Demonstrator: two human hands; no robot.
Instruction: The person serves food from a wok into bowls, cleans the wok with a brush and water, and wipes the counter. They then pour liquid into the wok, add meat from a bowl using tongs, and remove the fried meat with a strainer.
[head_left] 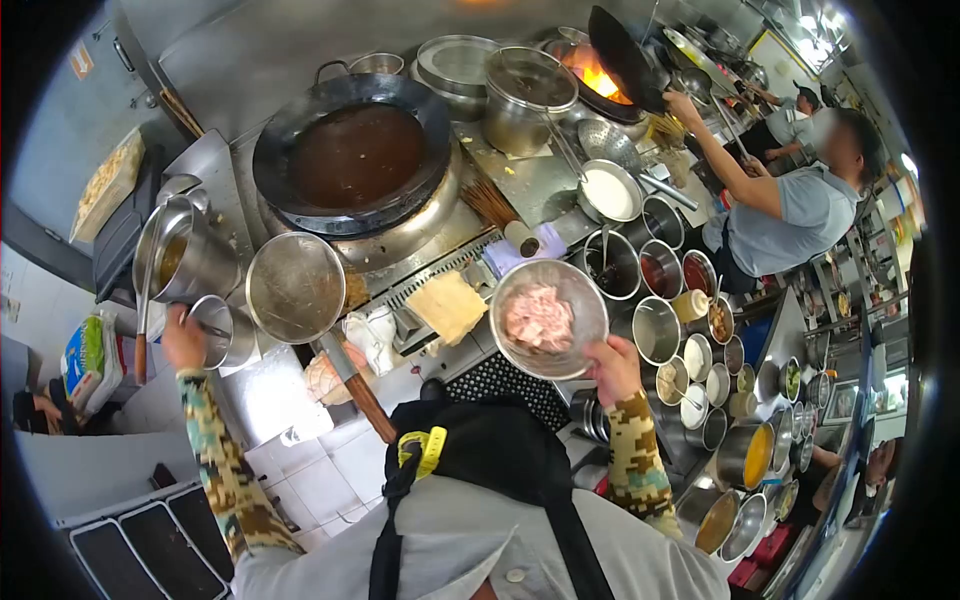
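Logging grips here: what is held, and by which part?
Right hand holds the metal bowl by its rim. Left hand is at the edge of a small pot; grip unclear.

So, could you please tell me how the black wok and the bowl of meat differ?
The wok is black, the bowl silvery and smaller. The wok holds dark liquid, the bowl pink meat. The wok sits on the stove; the bowl is in the right hand. Both are round and open.
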